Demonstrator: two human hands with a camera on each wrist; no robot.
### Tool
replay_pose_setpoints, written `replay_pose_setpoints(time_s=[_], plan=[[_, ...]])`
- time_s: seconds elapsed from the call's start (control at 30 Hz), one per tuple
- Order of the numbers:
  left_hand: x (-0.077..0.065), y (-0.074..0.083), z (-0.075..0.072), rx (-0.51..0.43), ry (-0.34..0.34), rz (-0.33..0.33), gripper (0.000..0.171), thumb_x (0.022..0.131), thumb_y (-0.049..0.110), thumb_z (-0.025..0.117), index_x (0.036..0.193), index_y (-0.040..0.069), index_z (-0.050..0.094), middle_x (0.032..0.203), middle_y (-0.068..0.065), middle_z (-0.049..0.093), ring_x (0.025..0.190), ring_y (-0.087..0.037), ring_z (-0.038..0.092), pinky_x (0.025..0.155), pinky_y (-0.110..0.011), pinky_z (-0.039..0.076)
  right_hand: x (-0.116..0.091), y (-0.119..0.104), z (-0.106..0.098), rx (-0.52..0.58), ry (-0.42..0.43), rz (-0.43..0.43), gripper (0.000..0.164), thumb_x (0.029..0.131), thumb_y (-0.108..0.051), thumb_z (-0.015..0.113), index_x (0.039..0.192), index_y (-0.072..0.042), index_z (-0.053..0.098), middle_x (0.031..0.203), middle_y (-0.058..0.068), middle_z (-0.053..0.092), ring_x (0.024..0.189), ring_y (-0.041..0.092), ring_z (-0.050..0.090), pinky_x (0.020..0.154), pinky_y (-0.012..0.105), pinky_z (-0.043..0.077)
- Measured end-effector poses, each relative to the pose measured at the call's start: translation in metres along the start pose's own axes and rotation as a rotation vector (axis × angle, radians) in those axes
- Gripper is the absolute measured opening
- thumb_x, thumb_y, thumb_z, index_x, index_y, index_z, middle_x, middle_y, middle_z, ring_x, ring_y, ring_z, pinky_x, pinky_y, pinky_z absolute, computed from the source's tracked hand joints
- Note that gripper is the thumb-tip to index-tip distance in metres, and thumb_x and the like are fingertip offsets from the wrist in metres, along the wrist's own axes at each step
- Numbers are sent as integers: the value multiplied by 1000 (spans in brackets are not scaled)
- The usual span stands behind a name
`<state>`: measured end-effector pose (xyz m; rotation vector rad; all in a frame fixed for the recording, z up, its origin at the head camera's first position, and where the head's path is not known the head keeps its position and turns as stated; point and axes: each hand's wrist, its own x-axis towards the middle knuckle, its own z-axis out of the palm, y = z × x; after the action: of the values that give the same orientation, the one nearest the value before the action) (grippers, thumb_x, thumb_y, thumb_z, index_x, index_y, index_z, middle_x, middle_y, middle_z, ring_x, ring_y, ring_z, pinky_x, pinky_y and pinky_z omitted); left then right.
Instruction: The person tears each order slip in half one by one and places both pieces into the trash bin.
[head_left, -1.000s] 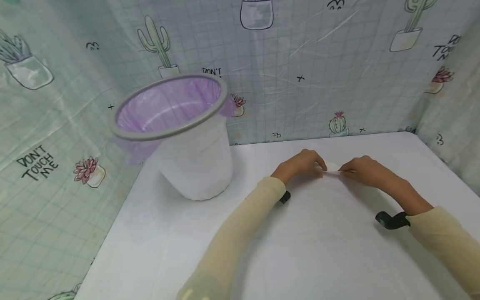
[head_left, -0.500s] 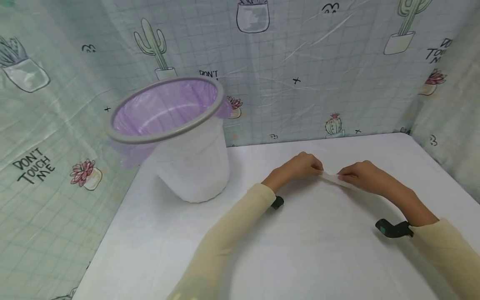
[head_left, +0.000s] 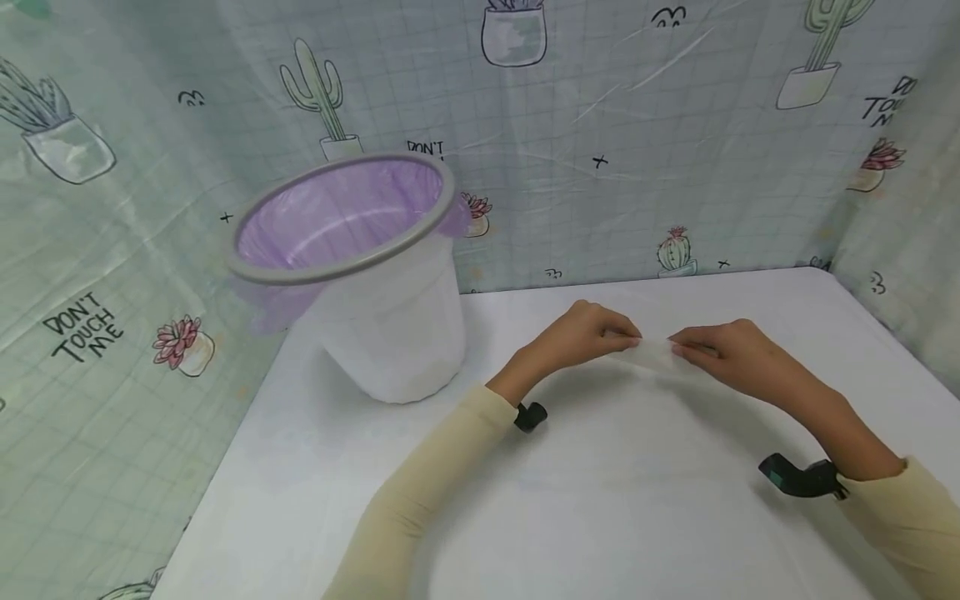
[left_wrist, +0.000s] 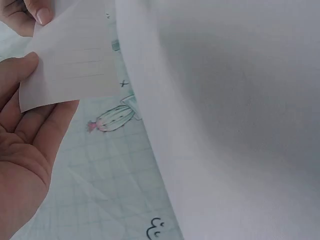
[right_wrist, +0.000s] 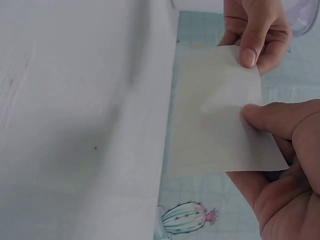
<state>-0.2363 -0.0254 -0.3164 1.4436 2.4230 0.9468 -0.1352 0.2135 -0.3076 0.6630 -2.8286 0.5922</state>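
Note:
A small pale sheet of paper (head_left: 649, 353) is stretched between my two hands, above the white table. My left hand (head_left: 581, 340) pinches one end, its thumb (left_wrist: 31, 62) lying on a face that carries a few thin printed lines in the left wrist view. The other end is pinched by my right hand (head_left: 738, 358). In the right wrist view the side of the paper (right_wrist: 215, 115) facing that camera looks plain, and my right thumb (right_wrist: 257, 117) presses on it near the edge.
A white bin (head_left: 405, 333) with a grey rim and a purple liner (head_left: 345, 212) stands at the left on the table (head_left: 600, 517). Behind it hangs a cactus-print sheet (head_left: 555, 192). A black wrist camera (head_left: 802, 477) sits below my right wrist.
Both hands have drawn somewhat nearer to me, the left also further left. The paper stays between them and has tilted from nearly edge-on to show more of its face.

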Motion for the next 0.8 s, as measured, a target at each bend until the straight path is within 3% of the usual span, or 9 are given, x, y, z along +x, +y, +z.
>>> replay_pose_setpoints(time_s=[0.23, 0.47, 0.8], plan=[[-23, 14, -9, -24, 37, 1, 20, 101, 23, 67, 113, 13, 79, 107, 8, 76, 87, 7, 64, 75, -12, 51, -7, -21, -4, 39, 113, -77, 20, 88, -1, 76, 106, -7, 79, 95, 5, 78, 57, -4, 41, 53, 22, 41], [-42, 26, -18, -26, 54, 48, 20, 100, 19, 67, 116, 12, 78, 108, 4, 77, 78, 3, 62, 71, -14, 50, -7, -38, -4, 41, 177, -169, 20, 83, 0, 80, 101, -10, 80, 90, 0, 78, 59, -6, 45, 53, 18, 43], [-58, 33, -17, -96, 98, 115, 19, 98, 15, 70, 114, 12, 78, 108, 3, 77, 93, 9, 66, 80, -15, 53, -7, -48, -4, 45, 202, -198, 23, 82, -4, 83, 101, -18, 79, 86, -8, 76, 62, -6, 47, 55, 15, 41]])
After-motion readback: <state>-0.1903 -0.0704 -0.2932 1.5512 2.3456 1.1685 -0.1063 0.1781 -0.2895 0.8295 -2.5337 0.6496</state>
